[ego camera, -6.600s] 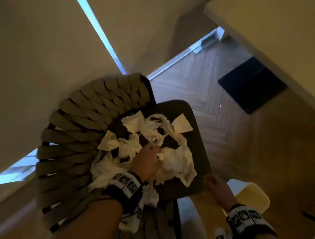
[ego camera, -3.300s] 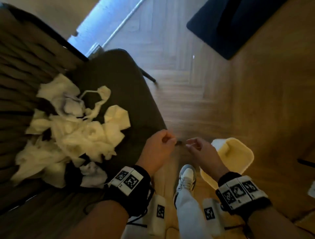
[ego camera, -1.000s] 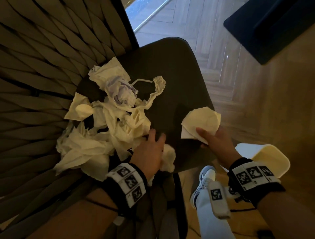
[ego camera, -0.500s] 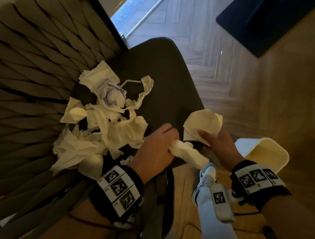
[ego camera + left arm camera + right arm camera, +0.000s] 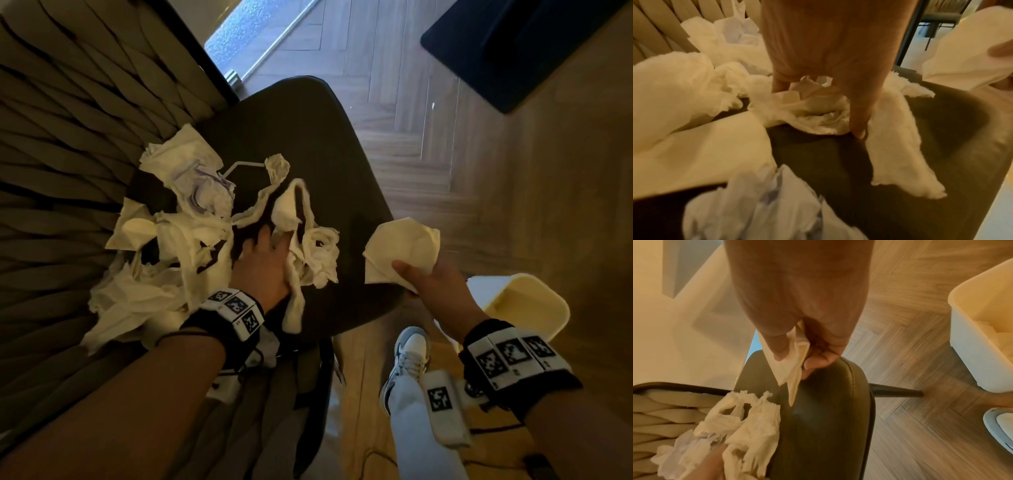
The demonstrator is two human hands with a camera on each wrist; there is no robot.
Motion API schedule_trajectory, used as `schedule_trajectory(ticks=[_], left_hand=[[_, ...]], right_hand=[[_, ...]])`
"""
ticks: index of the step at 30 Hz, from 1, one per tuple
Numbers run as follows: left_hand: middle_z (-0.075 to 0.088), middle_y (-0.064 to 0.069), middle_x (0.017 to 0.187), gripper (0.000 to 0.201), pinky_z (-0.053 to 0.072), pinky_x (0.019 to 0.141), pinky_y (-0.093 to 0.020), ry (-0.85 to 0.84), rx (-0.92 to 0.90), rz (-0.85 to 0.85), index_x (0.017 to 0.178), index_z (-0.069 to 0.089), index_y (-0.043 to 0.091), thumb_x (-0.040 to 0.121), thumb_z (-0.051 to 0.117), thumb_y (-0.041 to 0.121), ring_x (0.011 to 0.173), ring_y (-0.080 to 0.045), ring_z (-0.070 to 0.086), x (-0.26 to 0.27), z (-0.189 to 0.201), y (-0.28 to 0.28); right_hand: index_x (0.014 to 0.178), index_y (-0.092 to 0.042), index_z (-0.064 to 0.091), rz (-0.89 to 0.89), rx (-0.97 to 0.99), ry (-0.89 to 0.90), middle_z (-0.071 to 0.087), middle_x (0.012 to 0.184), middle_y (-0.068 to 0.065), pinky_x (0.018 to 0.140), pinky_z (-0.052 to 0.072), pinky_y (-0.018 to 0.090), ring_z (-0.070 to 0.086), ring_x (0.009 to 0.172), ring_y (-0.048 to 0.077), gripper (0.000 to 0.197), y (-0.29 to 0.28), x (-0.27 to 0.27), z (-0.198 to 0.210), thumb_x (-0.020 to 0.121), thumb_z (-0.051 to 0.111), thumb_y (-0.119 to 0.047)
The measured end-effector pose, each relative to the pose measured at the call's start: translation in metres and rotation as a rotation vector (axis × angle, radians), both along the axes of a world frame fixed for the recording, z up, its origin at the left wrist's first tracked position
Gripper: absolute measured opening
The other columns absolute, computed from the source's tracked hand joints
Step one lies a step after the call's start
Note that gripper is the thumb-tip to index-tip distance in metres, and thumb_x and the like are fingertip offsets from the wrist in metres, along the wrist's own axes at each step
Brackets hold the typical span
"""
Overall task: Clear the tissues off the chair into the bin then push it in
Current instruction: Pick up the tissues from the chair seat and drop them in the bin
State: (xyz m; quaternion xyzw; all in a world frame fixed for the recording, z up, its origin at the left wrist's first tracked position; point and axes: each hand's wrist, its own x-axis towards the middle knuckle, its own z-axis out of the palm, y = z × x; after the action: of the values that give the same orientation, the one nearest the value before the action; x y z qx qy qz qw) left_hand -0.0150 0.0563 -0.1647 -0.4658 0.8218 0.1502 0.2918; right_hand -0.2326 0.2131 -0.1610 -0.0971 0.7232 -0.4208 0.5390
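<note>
Crumpled white tissues [image 5: 178, 240] are heaped on the chair's dark seat [image 5: 308, 130] against its woven back. My left hand [image 5: 274, 240] reaches into the right side of the heap. In the left wrist view its curled fingers and thumb [image 5: 816, 112] grip a crumpled tissue [image 5: 818, 123], and a strip of tissue [image 5: 294, 308] trails toward the front edge. My right hand [image 5: 421, 277] hovers at the seat's right edge and pinches a folded tissue [image 5: 400, 250], also seen as the folded tissue [image 5: 789, 379] in the right wrist view. The pale bin [image 5: 534, 308] stands on the floor just right of that hand.
The bin [image 5: 972, 321] holds some tissue inside. A dark mat [image 5: 531, 44] lies on the wooden herringbone floor at the far right. My shoe [image 5: 409, 356] stands between the chair and the bin. A dark chair leg [image 5: 896, 392] juts out toward the bin.
My left hand has moved from the seat's front edge back up into the heap and gripped crumpled tissue. The right hand keeps its folded tissue and has barely moved.
</note>
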Motion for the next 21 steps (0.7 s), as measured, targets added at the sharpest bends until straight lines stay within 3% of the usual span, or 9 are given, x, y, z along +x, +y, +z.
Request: schedule_trajectory(ticks=[4, 8, 10, 12, 14, 18, 21], left_hand=[[0.027, -0.014, 0.143, 0.075, 0.040, 0.100, -0.048, 0.065, -0.043, -0.024, 0.144, 0.020, 0.026, 0.082, 0.062, 0.037, 0.123, -0.040, 0.035, -0.008, -0.002, 0.003], [0.034, -0.012, 0.141, 0.063, 0.040, 0.099, -0.044, 0.147, 0.009, -0.012, 0.141, 0.034, 0.023, 0.084, 0.060, 0.029, 0.121, -0.035, 0.037, -0.009, 0.004, -0.002], [0.044, -0.011, 0.126, 0.038, 0.046, 0.091, -0.042, 0.269, 0.017, 0.023, 0.116, 0.055, 0.014, 0.082, 0.063, 0.027, 0.110, -0.031, 0.044, -0.011, 0.012, -0.003], [0.050, -0.007, 0.105, 0.017, 0.049, 0.078, -0.036, 0.414, 0.002, 0.023, 0.091, 0.058, 0.011, 0.080, 0.066, 0.022, 0.094, -0.023, 0.051, -0.016, 0.023, 0.000], [0.048, -0.002, 0.094, 0.014, 0.044, 0.068, -0.028, 0.517, 0.004, 0.005, 0.084, 0.057, 0.013, 0.079, 0.068, 0.019, 0.081, -0.015, 0.051, -0.025, 0.036, 0.006], [0.047, 0.004, 0.091, 0.012, 0.037, 0.065, -0.020, 0.589, 0.014, -0.028, 0.084, 0.057, 0.015, 0.081, 0.068, 0.019, 0.075, -0.009, 0.049, -0.046, 0.055, 0.018], [0.053, -0.001, 0.111, 0.018, 0.047, 0.083, -0.025, 0.456, 0.010, -0.046, 0.104, 0.057, 0.017, 0.087, 0.061, 0.020, 0.096, -0.013, 0.055, -0.067, 0.047, 0.022]], right_hand=[[0.127, -0.021, 0.044, 0.090, -0.006, 0.014, 0.056, 0.101, -0.009, 0.054, 0.051, 0.018, 0.057, 0.090, 0.006, 0.045, -0.004, 0.004, 0.000, 0.086, 0.063, -0.022], [0.133, -0.019, 0.040, 0.111, 0.000, 0.015, 0.053, 0.111, -0.003, 0.055, 0.051, 0.019, 0.055, 0.091, 0.006, 0.053, -0.007, 0.008, -0.001, 0.086, 0.064, -0.022], [0.134, -0.020, 0.039, 0.097, -0.014, 0.016, 0.053, 0.106, -0.007, 0.055, 0.051, 0.018, 0.055, 0.090, 0.006, 0.054, -0.006, 0.009, 0.001, 0.086, 0.064, -0.022], [0.134, -0.020, 0.040, 0.083, -0.028, 0.028, 0.054, 0.103, -0.010, 0.053, 0.052, 0.017, 0.056, 0.091, 0.007, 0.054, -0.001, 0.008, 0.004, 0.086, 0.064, -0.022], [0.133, -0.018, 0.042, 0.067, -0.047, 0.044, 0.057, 0.104, -0.006, 0.052, 0.052, 0.016, 0.058, 0.091, 0.008, 0.051, 0.005, 0.005, 0.005, 0.086, 0.064, -0.021], [0.132, -0.018, 0.043, 0.051, -0.053, 0.060, 0.058, 0.113, 0.002, 0.061, 0.051, 0.022, 0.058, 0.094, 0.010, 0.052, 0.018, -0.001, 0.007, 0.085, 0.064, -0.024], [0.130, -0.018, 0.045, 0.077, -0.056, 0.037, 0.058, 0.112, 0.003, 0.060, 0.053, 0.026, 0.060, 0.096, 0.016, 0.049, 0.023, -0.003, 0.000, 0.085, 0.064, -0.026]])
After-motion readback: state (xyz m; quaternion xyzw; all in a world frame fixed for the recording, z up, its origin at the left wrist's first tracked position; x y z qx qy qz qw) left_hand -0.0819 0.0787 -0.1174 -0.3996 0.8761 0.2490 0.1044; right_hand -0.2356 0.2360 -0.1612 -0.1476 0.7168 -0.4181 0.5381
